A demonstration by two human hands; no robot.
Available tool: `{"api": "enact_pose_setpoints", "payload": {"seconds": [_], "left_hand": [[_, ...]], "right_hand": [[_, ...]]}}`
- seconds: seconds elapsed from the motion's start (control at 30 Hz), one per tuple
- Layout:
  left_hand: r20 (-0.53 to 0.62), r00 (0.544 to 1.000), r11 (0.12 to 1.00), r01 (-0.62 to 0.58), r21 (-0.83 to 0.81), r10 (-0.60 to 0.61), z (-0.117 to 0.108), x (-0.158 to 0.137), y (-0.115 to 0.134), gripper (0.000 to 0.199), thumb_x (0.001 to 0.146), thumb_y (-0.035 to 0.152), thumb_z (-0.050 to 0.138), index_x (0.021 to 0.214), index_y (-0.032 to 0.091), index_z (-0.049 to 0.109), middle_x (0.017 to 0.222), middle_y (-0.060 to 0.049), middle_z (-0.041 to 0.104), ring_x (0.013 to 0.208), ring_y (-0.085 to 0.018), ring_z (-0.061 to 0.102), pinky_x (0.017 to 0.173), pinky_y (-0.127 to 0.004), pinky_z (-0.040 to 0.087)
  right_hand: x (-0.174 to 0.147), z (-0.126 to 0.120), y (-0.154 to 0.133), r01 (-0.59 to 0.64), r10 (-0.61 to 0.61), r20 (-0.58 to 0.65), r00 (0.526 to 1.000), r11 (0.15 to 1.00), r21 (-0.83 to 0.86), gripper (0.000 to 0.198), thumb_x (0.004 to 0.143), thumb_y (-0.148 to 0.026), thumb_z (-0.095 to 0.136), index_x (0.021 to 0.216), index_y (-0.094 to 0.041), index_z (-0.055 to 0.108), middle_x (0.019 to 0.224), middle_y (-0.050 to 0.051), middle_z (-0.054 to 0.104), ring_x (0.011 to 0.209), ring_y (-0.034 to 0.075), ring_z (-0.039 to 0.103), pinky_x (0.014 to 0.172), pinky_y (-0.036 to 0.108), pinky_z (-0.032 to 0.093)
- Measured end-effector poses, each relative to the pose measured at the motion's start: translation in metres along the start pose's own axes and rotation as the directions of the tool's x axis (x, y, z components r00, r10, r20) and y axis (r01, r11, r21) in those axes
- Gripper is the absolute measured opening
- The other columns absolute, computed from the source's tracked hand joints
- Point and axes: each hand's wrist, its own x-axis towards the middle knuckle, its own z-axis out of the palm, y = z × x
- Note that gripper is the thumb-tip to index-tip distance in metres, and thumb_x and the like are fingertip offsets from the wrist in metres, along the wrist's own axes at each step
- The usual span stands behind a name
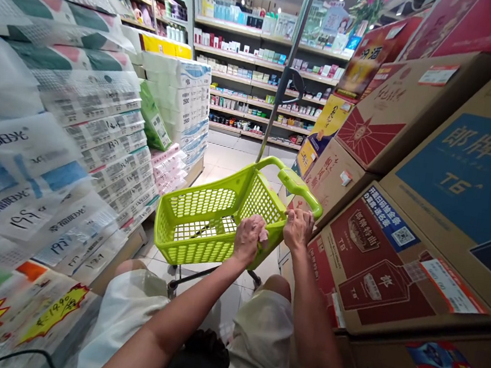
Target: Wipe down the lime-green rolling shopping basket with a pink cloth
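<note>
A lime-green shopping cart (194, 255) stands in front of my knees, turned sideways, and no goods show in its basket. My right hand (298, 228) is closed around the lower end of the cart's green handle (296, 185). Beside it, my left hand (247, 239) rests at the near rim of the basket, fingers curled around a crumpled pinkish cloth (263, 234). The cloth touches or nearly touches the rim; I cannot tell which. Below the basket, part of the dark metal frame (191, 278) and its wheels shows.
Stacked tissue packs (104, 95) line the left side, with yellow price signs (55, 313) low down. Cardboard cartons (379, 260) rise close on the right. A thin metal pole (288, 64) stands behind the cart. Shelves (243, 55) of small boxes cross the back, beyond a tiled floor (227, 152).
</note>
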Motion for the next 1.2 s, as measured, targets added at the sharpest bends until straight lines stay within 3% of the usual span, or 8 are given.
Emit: {"api": "enact_pose_setpoints", "payload": {"seconds": [0.1,0.23,0.53,0.63,0.87,1.03,1.1,1.2], "left_hand": [[-0.002,0.997,0.997,-0.075,0.008,0.075,-0.002,-0.005,-0.001,0.052,0.095,0.013,0.051,0.144,0.026,0.062,0.146,-0.011,0.057,0.13,-0.028,0.052,0.113,-0.048,0.047],[-0.039,0.992,0.986,-0.116,0.117,0.121,-0.031,-0.05,-0.046,0.055,0.098,0.012,0.048,0.15,0.026,0.057,0.147,-0.009,0.059,0.136,-0.027,0.051,0.119,-0.046,0.043],[-0.246,0.955,0.959,0.216,0.184,-0.167,-0.115,-0.142,-0.146,0.053,0.096,0.01,0.045,0.144,0.027,0.062,0.142,-0.013,0.059,0.135,-0.029,0.052,0.118,-0.048,0.042],[-0.321,0.917,0.958,0.274,0.082,-0.235,-0.108,-0.129,-0.146,0.048,0.096,0.013,0.047,0.138,0.026,0.065,0.141,-0.013,0.059,0.134,-0.031,0.052,0.116,-0.05,0.043],[-0.195,0.977,0.996,0.087,-0.016,-0.088,-0.06,-0.083,-0.094,0.041,0.101,0.019,0.049,0.136,0.027,0.068,0.138,-0.013,0.063,0.132,-0.029,0.054,0.115,-0.048,0.044],[-0.219,0.974,0.999,0.055,0.0,-0.053,-0.077,-0.106,-0.114,0.044,0.101,0.019,0.049,0.142,0.027,0.064,0.14,-0.012,0.062,0.135,-0.028,0.052,0.12,-0.048,0.038],[-0.301,0.942,0.987,0.159,0.004,-0.15,-0.09,-0.123,-0.137,0.044,0.099,0.017,0.05,0.139,0.025,0.065,0.138,-0.014,0.062,0.134,-0.03,0.052,0.121,-0.049,0.036],[-0.462,0.813,0.924,0.38,-0.042,-0.355,-0.105,-0.143,-0.167,0.049,0.093,0.013,0.05,0.139,0.019,0.063,0.142,-0.018,0.056,0.137,-0.033,0.048,0.122,-0.051,0.034]], "right_hand": [[0.0,-0.002,0.004,-0.005,0.005,0.001,1.0,1.0,0.011,0.047,0.105,-0.038,0.027,0.097,-0.027,0.071,0.102,0.007,0.068,0.108,0.028,0.052,0.118,0.057,0.028],[-0.002,-0.004,0.008,-0.019,0.019,-0.01,1.0,0.999,0.026,0.047,0.105,-0.04,0.028,0.098,-0.027,0.072,0.104,0.007,0.068,0.109,0.028,0.052,0.119,0.056,0.027],[-0.005,0.001,0.0,-0.059,0.059,-0.007,0.998,0.998,-0.03,0.052,0.106,-0.041,0.023,0.1,-0.024,0.072,0.106,0.008,0.068,0.113,0.028,0.051,0.119,0.053,0.027],[-0.008,0.002,-0.007,-0.043,0.046,0.036,0.998,0.996,-0.081,0.052,0.106,-0.038,0.023,0.1,-0.024,0.073,0.108,0.008,0.068,0.113,0.027,0.05,0.12,0.052,0.025],[-0.009,0.004,-0.011,-0.065,0.073,0.054,0.996,0.989,-0.135,0.052,0.105,-0.036,0.023,0.1,-0.024,0.073,0.112,0.009,0.067,0.116,0.028,0.048,0.118,0.051,0.024],[-0.011,0.0,-0.008,-0.059,0.068,0.057,0.996,0.987,-0.152,0.051,0.105,-0.035,0.023,0.101,-0.024,0.073,0.111,0.008,0.068,0.115,0.027,0.049,0.118,0.05,0.025],[-0.012,-0.002,-0.009,-0.06,0.069,0.052,0.996,0.987,-0.151,0.049,0.104,-0.034,0.025,0.102,-0.024,0.073,0.11,0.009,0.067,0.115,0.027,0.049,0.118,0.051,0.025],[-0.015,-0.003,-0.014,-0.063,0.069,0.039,0.997,0.988,-0.141,0.047,0.103,-0.034,0.026,0.1,-0.024,0.072,0.108,0.009,0.067,0.113,0.028,0.05,0.118,0.053,0.026]]}}
